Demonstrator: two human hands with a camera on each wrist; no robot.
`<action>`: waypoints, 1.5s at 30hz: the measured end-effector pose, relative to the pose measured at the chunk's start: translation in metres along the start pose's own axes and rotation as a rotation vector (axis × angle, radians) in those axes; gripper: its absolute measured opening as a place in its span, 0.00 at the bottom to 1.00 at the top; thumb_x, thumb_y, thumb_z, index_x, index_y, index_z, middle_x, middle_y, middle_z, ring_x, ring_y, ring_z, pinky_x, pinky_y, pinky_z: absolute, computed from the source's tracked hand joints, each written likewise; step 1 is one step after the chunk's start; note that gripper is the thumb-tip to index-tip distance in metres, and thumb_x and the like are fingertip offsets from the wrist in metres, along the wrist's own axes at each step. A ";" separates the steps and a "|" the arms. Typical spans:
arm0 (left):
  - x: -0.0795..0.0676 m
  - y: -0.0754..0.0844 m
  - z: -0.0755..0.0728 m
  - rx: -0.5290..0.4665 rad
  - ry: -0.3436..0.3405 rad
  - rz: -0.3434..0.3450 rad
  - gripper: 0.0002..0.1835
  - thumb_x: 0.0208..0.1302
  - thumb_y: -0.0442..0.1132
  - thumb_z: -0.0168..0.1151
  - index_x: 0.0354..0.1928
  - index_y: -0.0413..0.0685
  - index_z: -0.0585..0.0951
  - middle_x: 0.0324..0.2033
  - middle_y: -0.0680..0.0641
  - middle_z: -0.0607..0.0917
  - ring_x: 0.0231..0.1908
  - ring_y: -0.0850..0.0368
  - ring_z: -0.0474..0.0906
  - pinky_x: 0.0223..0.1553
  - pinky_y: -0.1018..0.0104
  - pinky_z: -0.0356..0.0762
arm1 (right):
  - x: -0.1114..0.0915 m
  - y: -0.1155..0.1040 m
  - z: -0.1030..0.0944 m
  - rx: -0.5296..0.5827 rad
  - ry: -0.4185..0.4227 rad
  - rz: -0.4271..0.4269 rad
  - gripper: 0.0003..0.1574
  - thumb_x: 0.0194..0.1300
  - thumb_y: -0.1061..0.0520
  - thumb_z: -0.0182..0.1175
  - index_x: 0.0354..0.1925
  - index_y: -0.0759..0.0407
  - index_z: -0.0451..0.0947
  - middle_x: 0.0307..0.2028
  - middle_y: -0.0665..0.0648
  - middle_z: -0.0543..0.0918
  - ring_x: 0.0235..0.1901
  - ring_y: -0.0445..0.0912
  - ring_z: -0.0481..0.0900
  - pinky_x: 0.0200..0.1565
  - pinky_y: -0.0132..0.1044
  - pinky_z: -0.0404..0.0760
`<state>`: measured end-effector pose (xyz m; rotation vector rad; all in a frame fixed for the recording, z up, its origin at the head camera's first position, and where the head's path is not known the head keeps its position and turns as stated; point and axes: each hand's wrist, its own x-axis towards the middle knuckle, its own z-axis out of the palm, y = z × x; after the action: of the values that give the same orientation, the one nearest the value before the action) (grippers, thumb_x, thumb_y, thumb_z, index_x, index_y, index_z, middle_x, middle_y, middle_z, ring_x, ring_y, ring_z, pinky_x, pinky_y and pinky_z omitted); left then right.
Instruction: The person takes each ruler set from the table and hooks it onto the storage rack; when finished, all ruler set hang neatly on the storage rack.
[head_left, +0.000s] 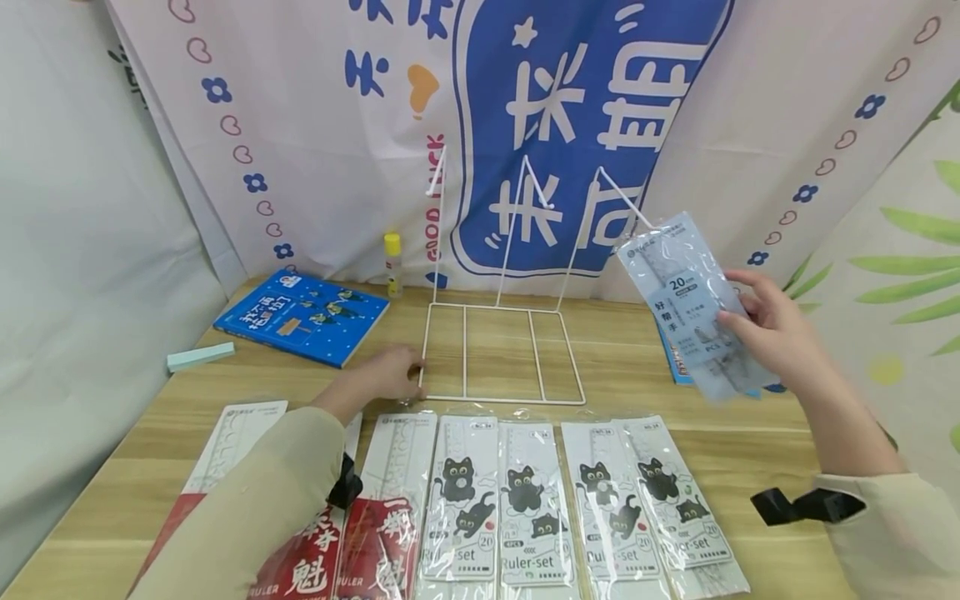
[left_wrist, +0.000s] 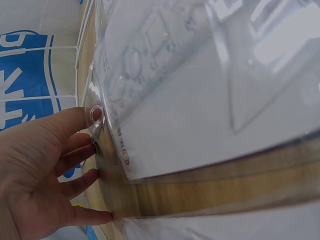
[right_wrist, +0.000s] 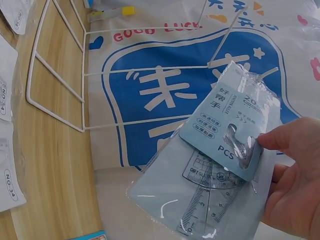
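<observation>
My right hand pinches a pale blue ruler-set package by its side, thumb on the front. The package's top edge is at the end of the right-hand hook of a white wire rack; the hook tip sticks out beside the clear top flap. At the rack's front left corner, my left hand has thumb and fingertips at the wire, gripping it, with the outer fingers spread. A clear hanging tab of a flat ruler package overlaps the thumb in the left wrist view.
Red ruler packages and several black-cat ruler sets lie along the table's front. Behind the left hand are a blue book, a glue stick and a pale green strip. Another blue book lies partly under the held package.
</observation>
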<state>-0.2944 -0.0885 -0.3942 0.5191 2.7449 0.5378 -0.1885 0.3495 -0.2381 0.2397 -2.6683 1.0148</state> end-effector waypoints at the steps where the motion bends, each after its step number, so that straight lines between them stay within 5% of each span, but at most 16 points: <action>1: 0.000 0.000 0.000 0.001 -0.001 -0.004 0.29 0.51 0.46 0.67 0.56 0.44 0.73 0.54 0.42 0.72 0.55 0.45 0.66 0.57 0.51 0.63 | 0.003 0.000 0.002 0.006 0.001 0.017 0.29 0.67 0.58 0.49 0.64 0.56 0.54 0.49 0.72 0.73 0.32 0.29 0.75 0.38 0.48 0.78; 5: 0.000 -0.001 0.000 0.003 -0.001 -0.005 0.30 0.51 0.46 0.67 0.56 0.44 0.73 0.55 0.41 0.71 0.56 0.45 0.65 0.57 0.50 0.62 | 0.015 0.003 0.011 0.040 0.003 0.064 0.30 0.67 0.55 0.48 0.64 0.60 0.53 0.52 0.72 0.71 0.37 0.37 0.76 0.43 0.59 0.73; 11: 0.000 0.000 0.000 0.015 0.007 0.007 0.29 0.51 0.45 0.67 0.56 0.44 0.73 0.55 0.41 0.71 0.57 0.44 0.64 0.58 0.50 0.61 | 0.036 0.011 0.028 0.118 0.012 0.136 0.30 0.66 0.56 0.49 0.62 0.66 0.54 0.53 0.73 0.70 0.49 0.60 0.72 0.49 0.58 0.70; 28: -0.003 0.001 -0.001 0.029 0.011 -0.001 0.29 0.52 0.45 0.67 0.56 0.43 0.73 0.56 0.40 0.71 0.57 0.44 0.64 0.58 0.51 0.61 | 0.087 0.013 0.081 0.312 0.048 0.257 0.25 0.65 0.62 0.48 0.57 0.74 0.57 0.52 0.73 0.69 0.50 0.58 0.72 0.53 0.48 0.71; 45: -0.005 0.001 -0.001 0.030 0.010 -0.015 0.29 0.51 0.46 0.67 0.56 0.45 0.73 0.54 0.42 0.72 0.56 0.46 0.65 0.57 0.52 0.63 | 0.127 0.005 0.108 0.195 0.075 0.283 0.24 0.63 0.61 0.50 0.54 0.73 0.62 0.49 0.69 0.71 0.45 0.53 0.70 0.50 0.42 0.72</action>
<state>-0.2903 -0.0895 -0.3921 0.5043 2.7684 0.4975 -0.3315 0.2737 -0.2786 -0.1406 -2.5842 1.3425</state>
